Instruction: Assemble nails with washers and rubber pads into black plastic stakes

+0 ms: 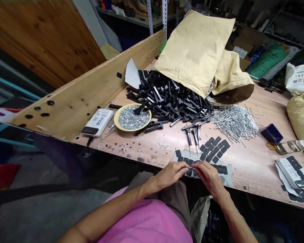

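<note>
My left hand [171, 173] and my right hand [207, 175] meet at the table's front edge, both with fingers pinched together over a grey sheet [226, 177] that carries black adhesive pads [214, 150]. Between the fingertips is a small thin piece, too small to name. A few black plastic parts with metal pins [194, 133] lie just beyond the sheet. Farther back sits a big pile of black plastic parts [167, 99], a heap of metal pins [234, 121] and a yellow dish [121, 126] of small silver pieces.
A tan paper sack [195, 50] lies open over the pile. A white device [97, 122] lies left of the dish, a blue tray [272, 133] and clear bottle [292, 146] at right, more pad sheets [294, 173] at the far right. A wooden wall [91, 91] borders the left.
</note>
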The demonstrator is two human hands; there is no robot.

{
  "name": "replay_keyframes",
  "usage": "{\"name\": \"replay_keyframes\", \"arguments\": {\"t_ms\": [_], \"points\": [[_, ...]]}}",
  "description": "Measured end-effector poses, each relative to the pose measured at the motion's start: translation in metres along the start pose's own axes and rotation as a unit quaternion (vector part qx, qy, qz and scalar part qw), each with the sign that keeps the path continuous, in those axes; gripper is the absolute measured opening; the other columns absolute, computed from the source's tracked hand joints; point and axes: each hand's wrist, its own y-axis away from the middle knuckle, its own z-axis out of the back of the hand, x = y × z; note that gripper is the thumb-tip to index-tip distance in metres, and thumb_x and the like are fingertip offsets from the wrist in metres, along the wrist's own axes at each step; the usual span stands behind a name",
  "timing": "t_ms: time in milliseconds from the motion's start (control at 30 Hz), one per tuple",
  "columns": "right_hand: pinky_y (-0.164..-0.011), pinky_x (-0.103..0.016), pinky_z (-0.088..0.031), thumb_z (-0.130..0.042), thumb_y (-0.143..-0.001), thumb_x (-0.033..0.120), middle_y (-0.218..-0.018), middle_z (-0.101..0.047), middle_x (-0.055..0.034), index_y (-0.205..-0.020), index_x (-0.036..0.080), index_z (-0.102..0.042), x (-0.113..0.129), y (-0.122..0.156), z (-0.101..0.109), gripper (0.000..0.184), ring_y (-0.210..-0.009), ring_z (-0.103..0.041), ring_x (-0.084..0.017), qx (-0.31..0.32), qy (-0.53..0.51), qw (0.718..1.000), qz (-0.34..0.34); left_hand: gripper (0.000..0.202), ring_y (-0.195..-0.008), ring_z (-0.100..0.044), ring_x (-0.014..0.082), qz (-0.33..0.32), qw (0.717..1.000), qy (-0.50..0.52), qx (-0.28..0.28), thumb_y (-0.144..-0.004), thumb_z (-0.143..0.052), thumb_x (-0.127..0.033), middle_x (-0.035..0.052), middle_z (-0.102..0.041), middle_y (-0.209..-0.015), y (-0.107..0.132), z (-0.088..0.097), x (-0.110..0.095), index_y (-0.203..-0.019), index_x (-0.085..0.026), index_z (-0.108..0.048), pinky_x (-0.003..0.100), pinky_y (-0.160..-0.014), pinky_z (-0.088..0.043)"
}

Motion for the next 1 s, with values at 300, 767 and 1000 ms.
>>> {"name": "replay_keyframes", "arguments": {"t_ms": [300,767,1000], "points": [[-0.067,-0.027,-0.054,-0.04,-0.094,0.023,-0.081,-0.064,-0.0055,-0.097,0.021,-0.06,0.007,0.01,0.002,0.02,-0.074,-0.061,-0.016,-0.003,0.038,0.999,0.013,0.016,-0.066,-0.053,0.0173,-0.049,0.999,-0.011,-0.007,-0.077,-0.06,-0.034,0.0041,-0.061,-0.068,0.003,-0.006,0.0,-0.077,-0.021,-0.071,0.027,-0.066,-0.04],[-0.069,-0.026,-0.056,-0.041,-0.094,0.024,-0.091,-0.067,-0.0058,-0.106,0.026,-0.064,0.001,0.015,0.006,0.026,-0.081,-0.065,-0.015,-0.011,-0.015,1.0,-0.004,0.039,-0.042,-0.031,0.0051,0.113,0.983,0.089,0.118,-0.073,-0.059,-0.05,-0.0052,-0.045,-0.05,-0.005,-0.003,-0.015,-0.075,-0.012,-0.065,0.02,-0.042,-0.021],[-0.064,-0.026,-0.055,-0.052,-0.089,0.034,-0.079,-0.069,-0.0035,-0.092,0.025,-0.07,0.001,0.007,0.014,0.021,-0.071,-0.066,-0.016,-0.026,-0.061,0.993,-0.096,0.048,-0.039,-0.028,0.0035,0.115,0.977,0.163,0.072,-0.068,-0.063,-0.056,-0.0061,-0.044,-0.049,-0.006,-0.016,-0.006,-0.085,-0.011,-0.067,0.019,-0.04,-0.018]]}}
